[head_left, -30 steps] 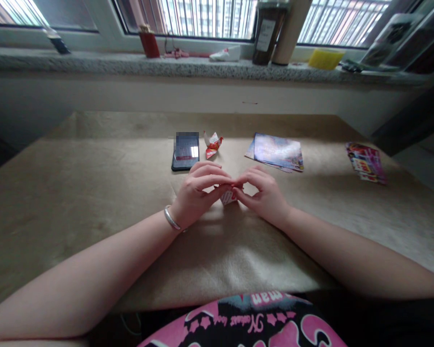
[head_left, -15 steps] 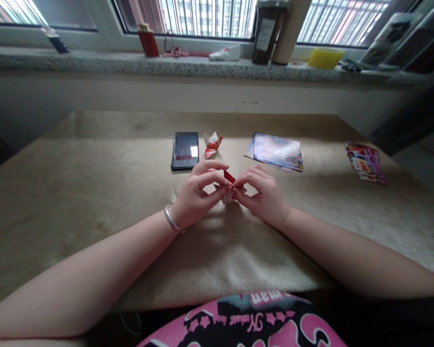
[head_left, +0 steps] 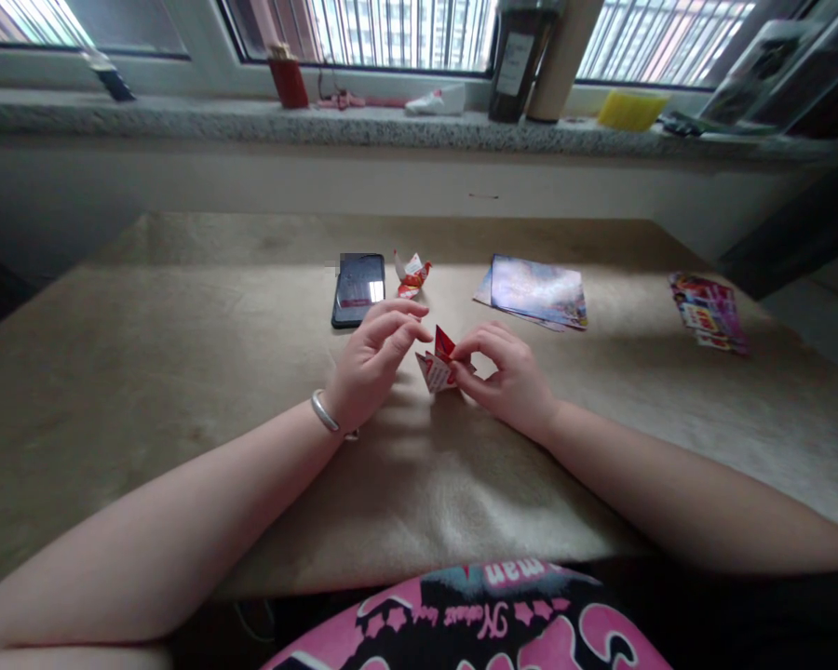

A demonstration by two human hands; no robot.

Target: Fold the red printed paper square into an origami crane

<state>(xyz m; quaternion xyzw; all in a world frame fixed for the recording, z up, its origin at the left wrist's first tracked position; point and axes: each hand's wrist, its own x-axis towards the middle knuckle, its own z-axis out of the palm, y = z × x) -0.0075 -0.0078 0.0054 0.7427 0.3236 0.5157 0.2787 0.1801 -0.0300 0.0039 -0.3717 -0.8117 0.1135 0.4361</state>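
Observation:
A small folded paper piece (head_left: 436, 370), red and white with print on it and pointed corners, is pinched at its right side between the thumb and fingers of my right hand (head_left: 506, 374). Just left of it, my left hand (head_left: 377, 358) is apart from the paper, fingers stretched and holding nothing. A silver bracelet (head_left: 325, 410) circles the left wrist. Beyond my hands lies a red and white origami bird (head_left: 412, 277), beside a dark phone (head_left: 358, 290) whose screen reflects light.
Colourful printed sheets (head_left: 537, 290) lie in a stack right of the bird. Several bright cards (head_left: 709, 314) rest near the table's right edge. Behind the table (head_left: 182, 372), a stone window sill (head_left: 202, 119) carries a dark jar (head_left: 520, 70), a red lighter-shaped item (head_left: 289, 79) and a yellow block (head_left: 632, 111).
My left hand has let go of the folded paper and drawn back to the left. The right hand keeps its pinch, and more of the paper shows.

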